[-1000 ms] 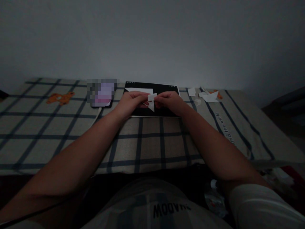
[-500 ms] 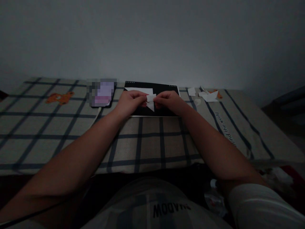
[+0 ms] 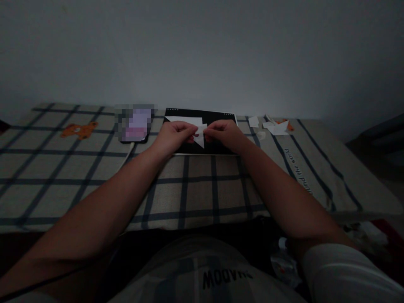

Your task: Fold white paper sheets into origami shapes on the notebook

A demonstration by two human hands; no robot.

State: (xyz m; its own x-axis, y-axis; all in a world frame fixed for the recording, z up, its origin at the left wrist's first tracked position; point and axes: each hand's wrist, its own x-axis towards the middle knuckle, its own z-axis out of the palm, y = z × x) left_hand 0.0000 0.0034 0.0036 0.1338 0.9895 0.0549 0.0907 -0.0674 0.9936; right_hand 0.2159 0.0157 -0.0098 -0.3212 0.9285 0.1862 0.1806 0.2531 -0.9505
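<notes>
Between my two hands is a small piece of white paper (image 3: 201, 131), pinched from both sides. My left hand (image 3: 176, 132) is closed on its left edge, thumb on top. My right hand (image 3: 224, 131) grips the right edge between thumb and fingertips. Beneath them lies a black board (image 3: 219, 147) with a pale border and rows of small white marks along its far edge. A larger white paper sheet (image 3: 189, 119) with a slanted edge rests on the board, partly covered by my left hand. How the small piece is folded is hard to see in the dim light.
A phone (image 3: 137, 126) with a white cable (image 3: 126, 155) lies to the left on the checked tablecloth (image 3: 198, 189). At the right are a folded paper boat (image 3: 277, 127) and paper scraps (image 3: 253, 122). A plastic bottle (image 3: 284, 265) stands below the table edge. A wall rises behind.
My fingers have shifted slightly on the small paper; less of its upper part shows, and the left fingertips sit a bit further over it. Everything else stays in place.
</notes>
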